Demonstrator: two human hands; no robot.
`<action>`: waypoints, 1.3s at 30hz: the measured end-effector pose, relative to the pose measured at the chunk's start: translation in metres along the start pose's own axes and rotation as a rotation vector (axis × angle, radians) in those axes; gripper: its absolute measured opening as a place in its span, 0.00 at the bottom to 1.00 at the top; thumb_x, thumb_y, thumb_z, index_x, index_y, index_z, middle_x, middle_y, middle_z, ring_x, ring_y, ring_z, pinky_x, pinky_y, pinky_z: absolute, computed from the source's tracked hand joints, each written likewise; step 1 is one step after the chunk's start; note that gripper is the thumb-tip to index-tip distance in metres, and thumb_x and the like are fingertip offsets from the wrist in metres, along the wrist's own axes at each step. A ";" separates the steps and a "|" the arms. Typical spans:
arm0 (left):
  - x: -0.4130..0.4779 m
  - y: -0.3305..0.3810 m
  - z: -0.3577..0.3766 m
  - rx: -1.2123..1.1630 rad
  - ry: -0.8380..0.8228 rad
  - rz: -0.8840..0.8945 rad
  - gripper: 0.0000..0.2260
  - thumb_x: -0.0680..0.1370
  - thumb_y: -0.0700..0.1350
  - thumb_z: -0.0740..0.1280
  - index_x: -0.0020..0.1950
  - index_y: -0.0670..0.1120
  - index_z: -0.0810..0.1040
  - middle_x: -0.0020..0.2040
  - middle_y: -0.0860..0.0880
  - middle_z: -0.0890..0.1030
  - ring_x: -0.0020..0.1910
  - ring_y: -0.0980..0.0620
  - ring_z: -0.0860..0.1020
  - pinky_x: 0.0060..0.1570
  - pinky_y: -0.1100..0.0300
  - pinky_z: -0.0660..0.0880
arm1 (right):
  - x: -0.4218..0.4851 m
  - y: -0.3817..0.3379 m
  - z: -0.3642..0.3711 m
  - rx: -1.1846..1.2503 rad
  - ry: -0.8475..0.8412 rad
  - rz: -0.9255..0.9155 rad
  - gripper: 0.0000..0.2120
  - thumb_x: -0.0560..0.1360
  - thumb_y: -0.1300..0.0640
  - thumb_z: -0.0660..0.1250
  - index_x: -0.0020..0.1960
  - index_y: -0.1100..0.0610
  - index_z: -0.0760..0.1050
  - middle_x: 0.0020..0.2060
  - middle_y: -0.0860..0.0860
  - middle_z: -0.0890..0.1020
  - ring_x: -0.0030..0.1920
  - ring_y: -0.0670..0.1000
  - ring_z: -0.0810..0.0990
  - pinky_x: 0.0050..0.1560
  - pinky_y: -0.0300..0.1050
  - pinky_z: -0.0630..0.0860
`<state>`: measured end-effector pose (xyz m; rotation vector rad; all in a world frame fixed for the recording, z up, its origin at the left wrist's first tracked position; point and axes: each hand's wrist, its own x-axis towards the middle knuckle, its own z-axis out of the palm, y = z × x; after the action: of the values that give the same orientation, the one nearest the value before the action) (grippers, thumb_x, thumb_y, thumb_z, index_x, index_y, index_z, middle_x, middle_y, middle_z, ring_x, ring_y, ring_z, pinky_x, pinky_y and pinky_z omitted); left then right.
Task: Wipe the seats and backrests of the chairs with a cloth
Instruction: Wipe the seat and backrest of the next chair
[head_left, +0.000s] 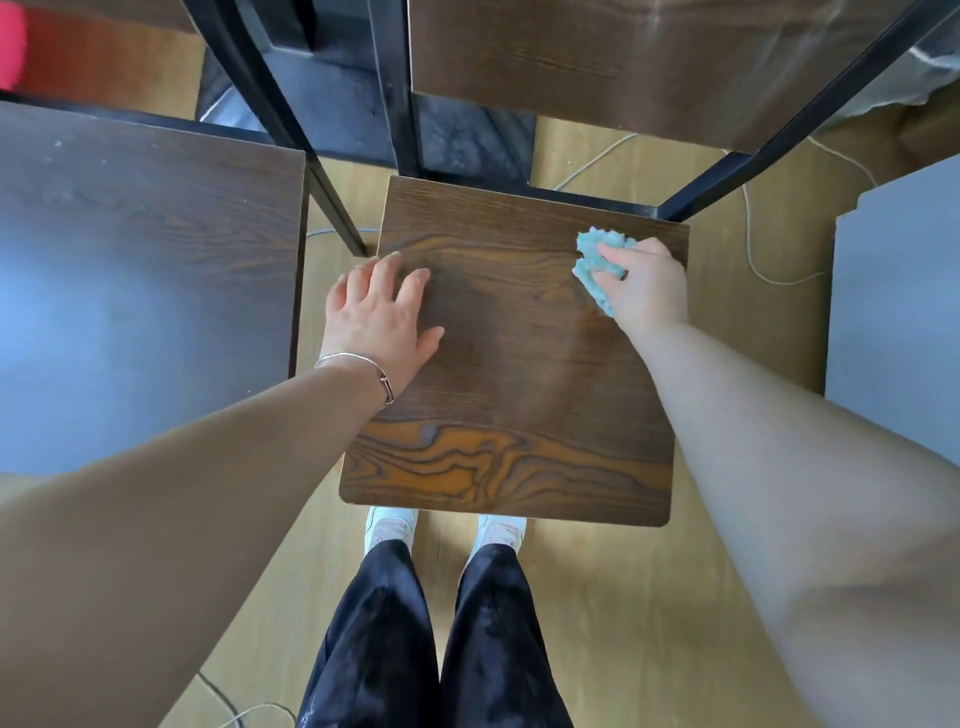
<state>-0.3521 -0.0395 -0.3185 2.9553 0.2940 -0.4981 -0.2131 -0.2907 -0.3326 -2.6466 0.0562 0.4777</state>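
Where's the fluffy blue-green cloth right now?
In the head view, the cloth is bunched in the right hand, on the far right corner of the wooden chair seat.

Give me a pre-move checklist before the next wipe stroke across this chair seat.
1. Cloth gripped: the right hand holds the fluffy teal cloth bunched in its fingers. Ok.
2. Cloth on surface: it sits at the far right corner of the dark brown wood-grain seat and seems to touch it. Ok.
3. Chair braced: the left hand lies flat on the seat's far left part. Ok.
4. Stroke path to the left: the left hand is in the way. Not ok.
5. Seat areas already wiped: no visible marks. Cannot tell.
6. Brown wooden backrest panel wiped: cannot tell.
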 end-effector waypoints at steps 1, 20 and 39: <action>-0.001 0.000 0.000 -0.004 -0.007 0.000 0.28 0.79 0.61 0.59 0.75 0.53 0.58 0.76 0.46 0.59 0.73 0.41 0.58 0.71 0.44 0.58 | -0.004 -0.001 0.002 0.071 -0.009 0.024 0.17 0.78 0.54 0.69 0.66 0.55 0.76 0.62 0.50 0.75 0.60 0.50 0.76 0.57 0.43 0.79; -0.073 -0.011 0.012 -0.041 -0.023 -0.037 0.27 0.78 0.60 0.61 0.75 0.52 0.60 0.75 0.45 0.60 0.73 0.41 0.58 0.71 0.45 0.58 | -0.191 0.013 0.090 -0.048 -0.269 -0.493 0.09 0.80 0.57 0.63 0.53 0.59 0.81 0.43 0.50 0.73 0.47 0.52 0.74 0.46 0.43 0.75; -0.111 0.014 0.011 -0.005 -0.028 -0.061 0.27 0.78 0.60 0.61 0.74 0.52 0.61 0.75 0.45 0.60 0.73 0.42 0.58 0.71 0.43 0.58 | -0.207 0.116 0.012 -0.018 -0.181 -0.256 0.17 0.75 0.67 0.69 0.63 0.58 0.80 0.49 0.51 0.75 0.47 0.49 0.75 0.47 0.39 0.70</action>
<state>-0.4556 -0.0737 -0.2902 2.9391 0.3827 -0.5446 -0.4250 -0.3976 -0.3207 -2.5661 -0.3395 0.6284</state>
